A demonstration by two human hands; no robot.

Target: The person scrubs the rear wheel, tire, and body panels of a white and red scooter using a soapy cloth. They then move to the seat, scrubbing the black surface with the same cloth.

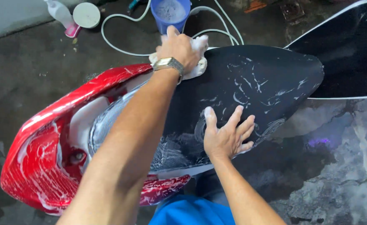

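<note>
My left hand [178, 46], with a metal watch on the wrist, presses a white soapy cloth [200, 62] onto the far edge of a black scooter seat [267, 75]. My right hand [227, 135] lies flat, fingers spread, on the near side of the seat and holds nothing. Streaks of suds cover the seat. The red rear body of the scooter [37, 166] is also smeared with foam.
A blue bucket of soapy water [170, 12] stands on the floor beyond the seat, with a white hose [121, 16] looped around it. A spray bottle [62, 16] and a white round lid [86, 15] lie at top left. Wet concrete floor [346, 166] surrounds the scooter.
</note>
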